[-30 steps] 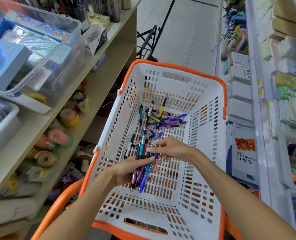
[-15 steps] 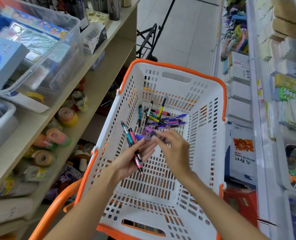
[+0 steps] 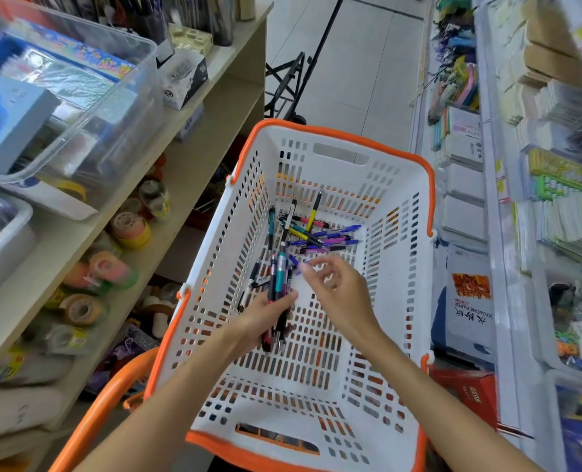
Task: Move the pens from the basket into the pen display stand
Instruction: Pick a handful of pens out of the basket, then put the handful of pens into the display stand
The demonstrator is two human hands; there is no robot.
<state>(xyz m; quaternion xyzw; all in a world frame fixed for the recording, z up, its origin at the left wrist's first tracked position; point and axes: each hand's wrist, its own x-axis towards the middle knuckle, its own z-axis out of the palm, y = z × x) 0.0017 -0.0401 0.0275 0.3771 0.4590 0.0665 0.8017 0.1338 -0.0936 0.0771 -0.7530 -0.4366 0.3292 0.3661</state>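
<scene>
nearest the camera, two bare forearms reach into a white perforated plastic basket with an orange rim [image 3: 390, 386]. inside it, the left hand [image 3: 265, 315] curls its fingers and thumb round a bundle of teal, pink and dark pens [image 3: 277, 287], held roughly upright above the basket floor with the tips pointing down. just beside it, the right hand [image 3: 337, 287] hovers with its fingers loosely curled and slightly spread, holding nothing, its fingertips near the top of the bundle. beyond the hands, a loose heap of purple, blue, teal and yellow pens [image 3: 313, 233] lies on the basket floor against the far wall. to the left, rolls of coloured tape [image 3: 129, 229] sit on a beige wooden shelf [image 3: 194, 165], under a clear plastic storage tub [image 3: 78, 107]. farther off lies a pale tiled floor [image 3: 361, 63].
</scene>
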